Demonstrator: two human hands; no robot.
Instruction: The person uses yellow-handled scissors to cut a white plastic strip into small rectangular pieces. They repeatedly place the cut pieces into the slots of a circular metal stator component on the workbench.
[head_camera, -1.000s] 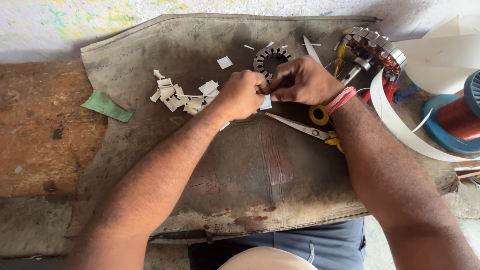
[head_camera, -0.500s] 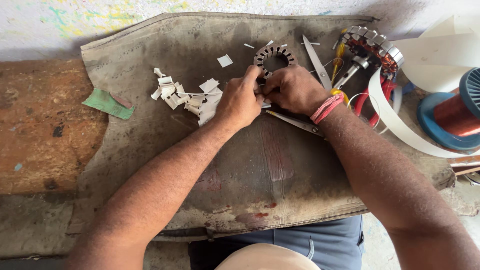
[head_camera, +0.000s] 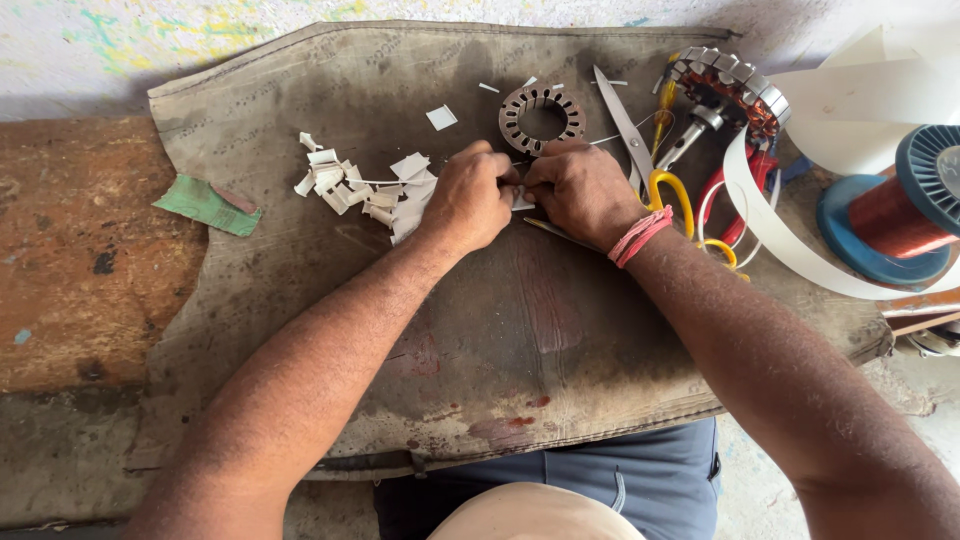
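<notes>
Your worn cloth mat (head_camera: 420, 330) looks matt, stained and coarse. The stator ring (head_camera: 541, 116) is dull grey metal. Folded paper slips (head_camera: 365, 185) are white, matt. The wire spool (head_camera: 895, 215) shows glossy copper on blue plastic.

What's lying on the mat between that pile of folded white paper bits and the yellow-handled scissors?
In the head view, the person's two hands: left hand beside the paper pile, right hand next to the scissors, pinching a small white paper piece between them.

Two hands (head_camera: 525, 195), one scissors (head_camera: 640, 150), one metal ring (head_camera: 541, 117), one wire spool (head_camera: 900, 215).
</notes>
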